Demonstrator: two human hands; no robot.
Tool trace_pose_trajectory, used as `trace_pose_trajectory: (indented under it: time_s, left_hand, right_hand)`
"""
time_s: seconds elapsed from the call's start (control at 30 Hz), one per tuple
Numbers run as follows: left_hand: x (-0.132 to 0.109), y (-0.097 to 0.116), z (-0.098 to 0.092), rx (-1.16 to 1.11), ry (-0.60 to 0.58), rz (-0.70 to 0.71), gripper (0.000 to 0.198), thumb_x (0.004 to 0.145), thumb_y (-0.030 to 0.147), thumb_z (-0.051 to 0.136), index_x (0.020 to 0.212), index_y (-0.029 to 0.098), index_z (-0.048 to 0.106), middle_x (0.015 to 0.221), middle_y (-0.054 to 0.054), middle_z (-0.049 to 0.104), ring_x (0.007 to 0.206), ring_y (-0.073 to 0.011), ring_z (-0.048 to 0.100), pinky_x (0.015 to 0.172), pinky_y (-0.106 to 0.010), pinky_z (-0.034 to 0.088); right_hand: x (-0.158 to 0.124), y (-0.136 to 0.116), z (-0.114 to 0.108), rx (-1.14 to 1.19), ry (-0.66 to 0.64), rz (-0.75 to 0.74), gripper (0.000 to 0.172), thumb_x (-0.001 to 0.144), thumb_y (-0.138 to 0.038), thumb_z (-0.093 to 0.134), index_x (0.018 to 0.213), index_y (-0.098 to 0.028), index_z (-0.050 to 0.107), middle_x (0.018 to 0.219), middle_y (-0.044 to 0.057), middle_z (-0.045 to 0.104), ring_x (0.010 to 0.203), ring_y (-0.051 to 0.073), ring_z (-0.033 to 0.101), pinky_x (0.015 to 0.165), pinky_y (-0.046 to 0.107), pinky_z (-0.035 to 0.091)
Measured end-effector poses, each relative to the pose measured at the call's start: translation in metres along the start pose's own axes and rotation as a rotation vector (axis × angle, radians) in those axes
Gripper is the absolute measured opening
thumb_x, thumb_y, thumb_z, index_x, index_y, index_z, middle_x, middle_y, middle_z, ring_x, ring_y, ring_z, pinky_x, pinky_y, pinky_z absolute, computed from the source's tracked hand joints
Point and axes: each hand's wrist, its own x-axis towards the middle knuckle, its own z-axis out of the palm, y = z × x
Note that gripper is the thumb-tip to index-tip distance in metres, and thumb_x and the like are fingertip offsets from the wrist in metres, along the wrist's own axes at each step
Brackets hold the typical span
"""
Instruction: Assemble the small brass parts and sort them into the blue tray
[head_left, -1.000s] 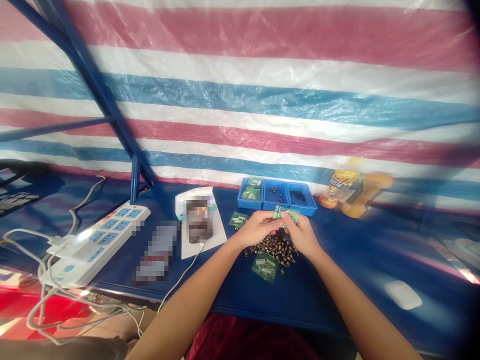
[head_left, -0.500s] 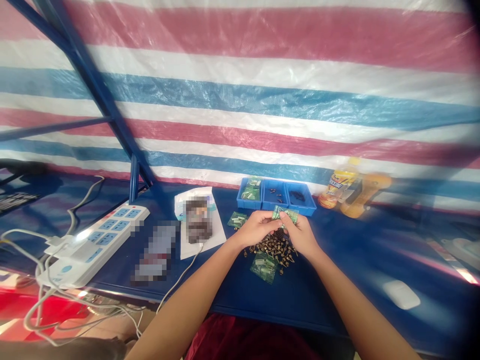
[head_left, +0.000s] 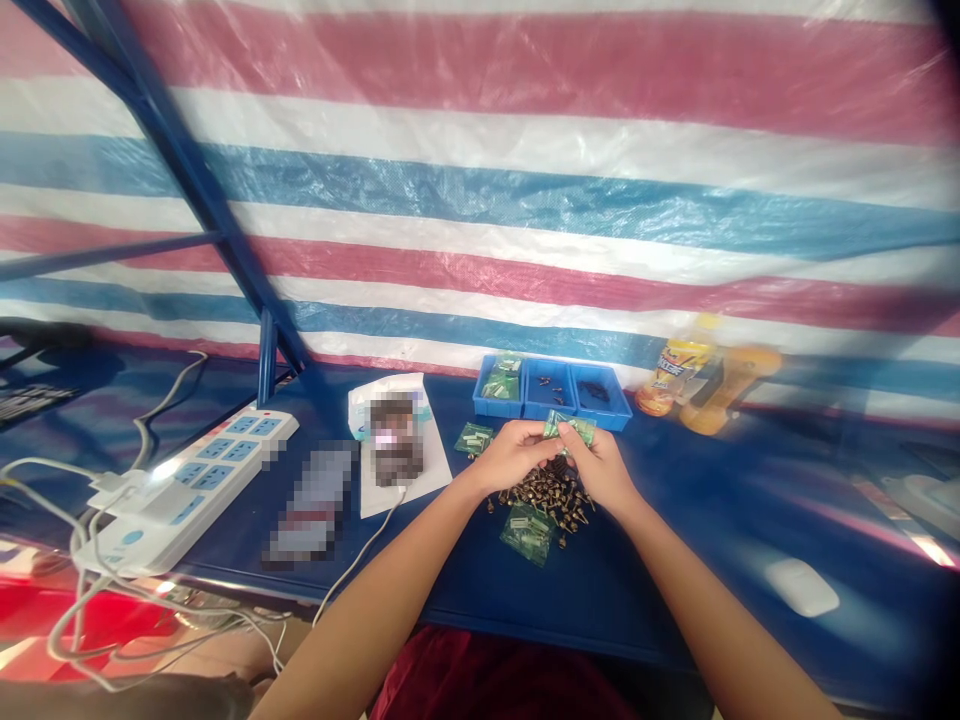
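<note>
While a plastic sheet [head_left: 480, 200] striped in red, white and blue spans the background, a dark blue table [head_left: 675, 520] fills the foreground. At left, a slanting blue metal post [head_left: 196, 205] stands before the sheet; below it a white power strip [head_left: 169, 525] lies obliquely, with pale cables [head_left: 79, 545] looping from its near end past the table edge. Next come a pixelated object [head_left: 311, 505] and a white paper [head_left: 435, 470] bearing a second masked item, from which a thin cord [head_left: 360, 555] runs to the edge. A loose green packet [head_left: 474, 439] lies just beside the left hand [head_left: 517, 457]. The fingers of this hand and of the right hand [head_left: 600, 465] are closed on the held packet [head_left: 585, 434], pinched between them at the far side of a heap of brass-coloured pieces [head_left: 551, 492]. A further packet [head_left: 527, 533] touches the heap's near edge. At right lies a white rounded object [head_left: 802, 588].

Of the three blue bins beyond the hands, the left bin [head_left: 499, 408] contains green packets, the middle bin [head_left: 551, 411] a few small dark pieces, the right bin [head_left: 609, 420] a denser dark cluster. Farther right are a labelled bottle [head_left: 666, 378] and an amber bottle [head_left: 720, 397], both blurred.
</note>
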Motion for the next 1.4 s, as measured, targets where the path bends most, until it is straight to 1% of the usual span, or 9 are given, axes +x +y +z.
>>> trace_pose_trajectory:
  time_s: [0.2, 0.5, 0.63, 0.7, 0.8, 0.97, 1.2, 1.3, 1.4]
  left_hand:
    - [0.004, -0.004, -0.001, -0.015, 0.115, 0.008, 0.029, 0.088, 0.042, 0.060, 0.085, 0.014, 0.064, 0.070, 0.000, 0.054, 0.064, -0.0119, 0.049, 0.062, -0.025, 0.041]
    - [0.006, -0.010, -0.011, 0.172, 0.318, 0.014, 0.043, 0.087, 0.049, 0.061, 0.063, 0.017, 0.044, 0.058, 0.005, 0.039, 0.055, -0.0096, 0.039, 0.056, -0.024, 0.030]
    - [0.007, -0.012, -0.012, 0.252, 0.406, 0.045, 0.034, 0.083, 0.044, 0.065, 0.066, 0.016, 0.056, 0.056, 0.005, 0.039, 0.055, -0.0096, 0.039, 0.055, -0.024, 0.031]
    - [0.008, -0.011, -0.012, 0.165, 0.399, 0.020, 0.021, 0.082, 0.037, 0.065, 0.086, 0.017, 0.068, 0.063, 0.003, 0.051, 0.056, -0.0106, 0.048, 0.058, -0.024, 0.038]
    - [0.008, -0.008, -0.014, -0.093, 0.342, -0.018, 0.029, 0.082, 0.029, 0.061, 0.108, 0.017, 0.068, 0.085, -0.003, 0.063, 0.066, -0.0134, 0.063, 0.062, -0.025, 0.048]
    - [0.006, -0.003, -0.020, -0.138, 0.253, -0.071, 0.024, 0.084, 0.035, 0.061, 0.100, 0.017, 0.063, 0.068, 0.002, 0.059, 0.046, -0.0077, 0.053, 0.047, -0.021, 0.042]
    - [0.007, -0.011, -0.016, -0.029, 0.269, -0.031, 0.027, 0.080, 0.038, 0.069, 0.091, 0.018, 0.056, 0.076, 0.003, 0.059, 0.052, -0.0075, 0.057, 0.050, -0.020, 0.046]
    - [0.015, -0.008, -0.026, -0.018, 0.405, 0.026, 0.025, 0.082, 0.039, 0.066, 0.090, 0.018, 0.056, 0.074, 0.002, 0.060, 0.052, -0.0086, 0.057, 0.050, -0.021, 0.046]
    - [0.025, -0.002, -0.050, 0.163, 0.644, -0.024, 0.032, 0.085, 0.042, 0.062, 0.107, 0.020, 0.056, 0.081, -0.003, 0.067, 0.058, -0.0145, 0.063, 0.056, -0.026, 0.048]
  right_hand:
    - [0.005, 0.001, -0.002, 0.092, 0.061, 0.054, 0.033, 0.089, -0.053, 0.060, 0.082, -0.021, 0.057, 0.058, -0.004, 0.049, 0.054, 0.014, 0.046, 0.054, 0.027, 0.037]
    - [0.011, 0.006, -0.008, 0.370, 0.015, 0.222, 0.027, 0.081, -0.044, 0.070, 0.090, -0.019, 0.065, 0.050, -0.008, 0.042, 0.048, 0.011, 0.039, 0.050, 0.026, 0.031]
    - [0.011, 0.002, -0.007, 0.574, 0.023, 0.314, 0.027, 0.080, -0.044, 0.068, 0.089, -0.019, 0.063, 0.070, 0.000, 0.064, 0.052, 0.012, 0.052, 0.053, 0.027, 0.040]
    - [0.011, 0.001, -0.008, 0.612, 0.043, 0.343, 0.031, 0.082, -0.048, 0.064, 0.094, -0.019, 0.064, 0.081, 0.004, 0.069, 0.055, 0.014, 0.058, 0.054, 0.028, 0.042]
    - [0.012, 0.004, -0.006, 0.528, 0.112, 0.337, 0.035, 0.078, -0.050, 0.071, 0.094, -0.019, 0.067, 0.073, 0.001, 0.066, 0.056, 0.014, 0.060, 0.053, 0.026, 0.041]
    - [0.012, 0.012, -0.002, 0.382, 0.103, 0.272, 0.034, 0.073, -0.047, 0.077, 0.092, -0.020, 0.067, 0.072, -0.001, 0.064, 0.054, 0.013, 0.056, 0.051, 0.026, 0.042]
    - [0.011, 0.007, -0.002, 0.338, 0.023, 0.265, 0.041, 0.080, -0.049, 0.071, 0.109, -0.023, 0.061, 0.076, -0.002, 0.065, 0.054, 0.014, 0.062, 0.052, 0.026, 0.044]
    - [0.012, 0.005, -0.003, 0.373, 0.073, 0.279, 0.049, 0.084, -0.053, 0.065, 0.124, -0.027, 0.053, 0.099, 0.003, 0.068, 0.058, 0.015, 0.067, 0.053, 0.026, 0.045]
    - [0.013, 0.007, -0.005, 0.330, 0.086, 0.274, 0.043, 0.084, -0.055, 0.064, 0.111, -0.023, 0.060, 0.099, 0.006, 0.069, 0.057, 0.013, 0.064, 0.052, 0.026, 0.045]
